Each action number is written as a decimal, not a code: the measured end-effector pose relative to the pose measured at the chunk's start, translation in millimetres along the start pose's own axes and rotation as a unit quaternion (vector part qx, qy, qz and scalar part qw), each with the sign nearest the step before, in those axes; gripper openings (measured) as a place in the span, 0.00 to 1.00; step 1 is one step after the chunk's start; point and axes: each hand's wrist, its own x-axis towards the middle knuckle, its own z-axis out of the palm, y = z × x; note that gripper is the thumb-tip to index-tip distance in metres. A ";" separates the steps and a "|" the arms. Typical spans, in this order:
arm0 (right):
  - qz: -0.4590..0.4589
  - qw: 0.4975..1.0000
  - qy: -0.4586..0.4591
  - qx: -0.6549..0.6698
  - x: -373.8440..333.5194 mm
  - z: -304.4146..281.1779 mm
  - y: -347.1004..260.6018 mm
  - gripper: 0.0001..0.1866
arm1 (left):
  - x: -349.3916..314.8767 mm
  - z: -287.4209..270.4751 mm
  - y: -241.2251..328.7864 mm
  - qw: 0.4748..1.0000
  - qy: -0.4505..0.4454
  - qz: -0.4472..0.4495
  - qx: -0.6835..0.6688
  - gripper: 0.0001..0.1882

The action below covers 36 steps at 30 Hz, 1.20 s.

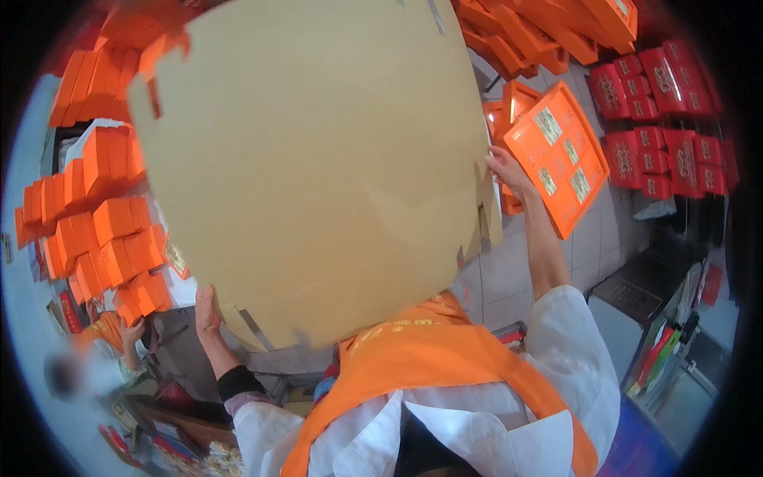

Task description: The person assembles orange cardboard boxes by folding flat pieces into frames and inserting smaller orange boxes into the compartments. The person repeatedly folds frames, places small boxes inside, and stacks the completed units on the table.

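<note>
A large tan cardboard sheet spans the middle of the view in front of me, with narrow grey strips or slots near its corners. My left hand grips its lower left edge, the fingers partly hidden by the board. At the right edge, my right hand is closed on the same cardboard, with its thumb side showing. Just beyond that hand is a flat orange box with gold and white square pictures, lying tilted over other orange boxes. Whatever lies under the cardboard is hidden.
Stacked orange boxes crowd the left side, and more orange boxes lie at the far right. Red packages stand beyond the tiled floor. A co-worker in an orange apron is at the lower left, a hand on the boxes.
</note>
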 end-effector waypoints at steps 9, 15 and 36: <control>-0.060 0.987 0.119 -0.091 -2.5 16.4 57.2 0.21 | 44.6 50.8 -7.7 0.898 -0.019 -0.140 0.417 0.23; -0.179 0.969 0.140 -0.095 -82.0 81.9 -18.7 0.20 | 3.1 147.6 -24.7 0.860 -0.043 0.143 0.488 0.33; -0.125 0.930 0.208 -0.277 -27.9 123.9 42.9 0.48 | 57.4 199.5 -51.9 0.897 0.097 0.083 0.423 0.32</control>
